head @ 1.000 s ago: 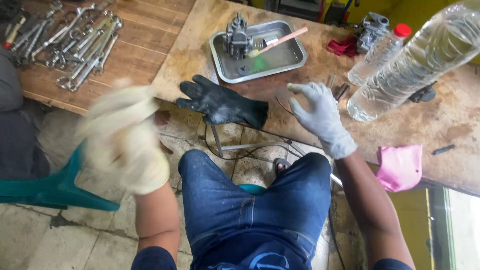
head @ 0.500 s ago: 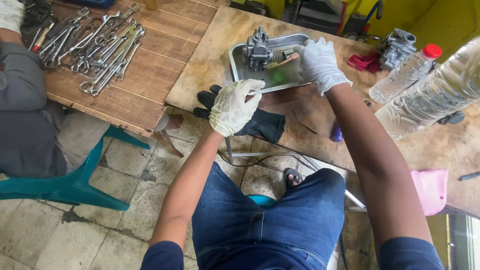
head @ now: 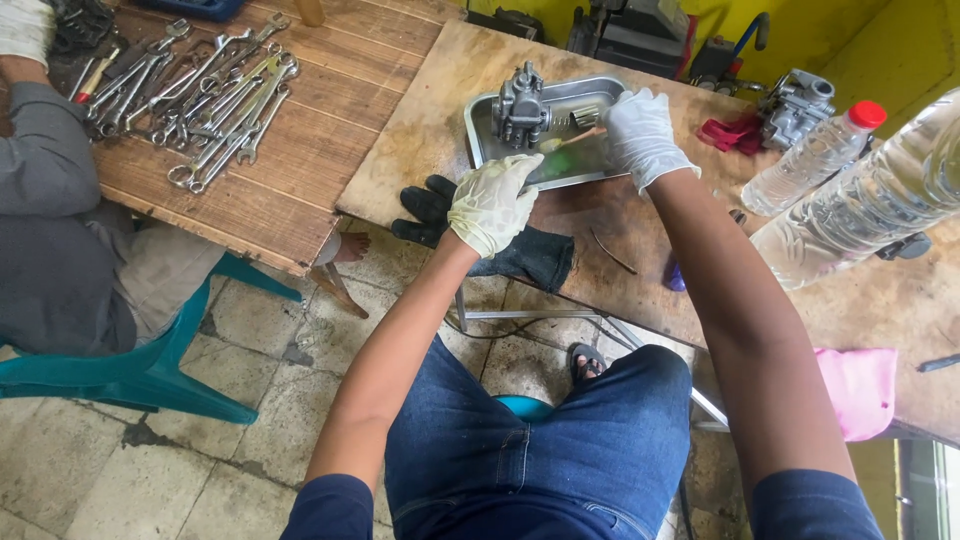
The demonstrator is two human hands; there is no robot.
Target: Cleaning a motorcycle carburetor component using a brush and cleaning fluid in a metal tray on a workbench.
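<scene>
Grey carburetor [head: 520,105] sits in the metal tray [head: 600,92], left of the right hand [head: 640,135] gripping a brush [head: 572,140].

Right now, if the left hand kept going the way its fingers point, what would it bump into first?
Probably the near rim of the metal tray. The left hand points up and right toward it, with the brush just beyond; depth is hard to judge.

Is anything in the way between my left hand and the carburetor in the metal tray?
Nothing visible blocks it. The left hand hovers at the tray's near edge, the carburetor just beyond. The right hand is off to the side.
</scene>
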